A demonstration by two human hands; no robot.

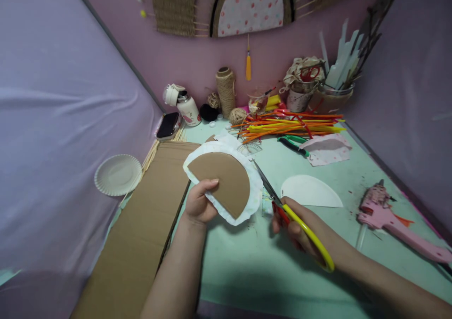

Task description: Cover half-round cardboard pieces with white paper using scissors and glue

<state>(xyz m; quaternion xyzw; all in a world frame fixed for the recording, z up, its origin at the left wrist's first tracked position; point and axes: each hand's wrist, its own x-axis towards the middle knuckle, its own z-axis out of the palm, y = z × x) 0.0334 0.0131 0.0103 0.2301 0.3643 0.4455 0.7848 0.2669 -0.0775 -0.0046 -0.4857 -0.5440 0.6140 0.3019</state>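
Your left hand [202, 202] pinches the brown cardboard half-disc [228, 173], likely light and stiff, mid-straight-edge; your right hand [300, 211] grasps yellow-and-red-handled scissors [292, 215].

Plain brown cardboard half-disc [226, 175] against a white sheet [255, 173]; the scissors [299, 222] show yellow and red handles with dark grey blades. The table [233, 267] is mint green. Far right, the strips [293, 125] mix orange, yellow and red, and a whitish scrap [328, 148] carries pink dots. Right, the glue gun [383, 218] is pink. Far, the wall hanging [250, 8] has a white half-round with red and pale blue spots, rimmed brown and black
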